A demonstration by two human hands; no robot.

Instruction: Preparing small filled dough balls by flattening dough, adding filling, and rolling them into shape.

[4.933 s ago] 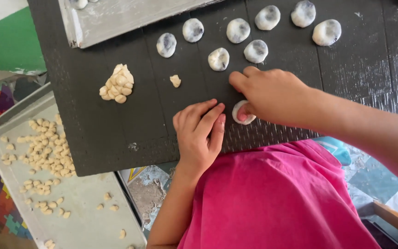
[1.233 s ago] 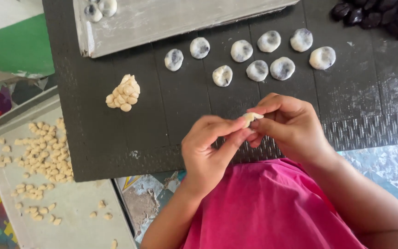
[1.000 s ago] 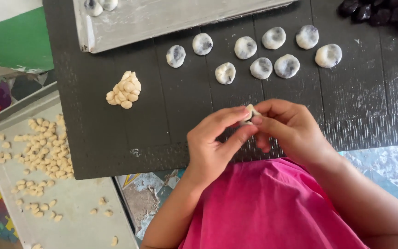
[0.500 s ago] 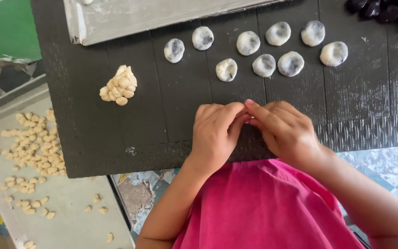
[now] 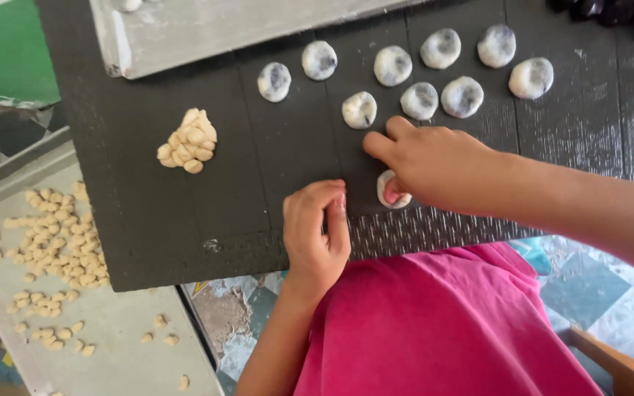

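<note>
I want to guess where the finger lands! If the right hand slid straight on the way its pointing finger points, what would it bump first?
Probably the round white dough disc just past the fingertip of the right hand. That finger aims up and left across the black board, and that disc lies closest in line, though height above the board is unclear.

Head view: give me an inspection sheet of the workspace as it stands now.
Surface: dark board, floury, ribbed near edge.
Job's things: pale dough disc pressed flat under right hand; eight filled discs with dark centres lie in two rows beyond it.
Clutter: heap of small dough bits on board; more bits scattered on metal tray at left; second tray at top.
Hands: left hand rests on board edge, empty; right fingers on disc.
Cables: nothing seen.
Surroundings: pink garment, tiled floor, dark lumps at top right.
</note>
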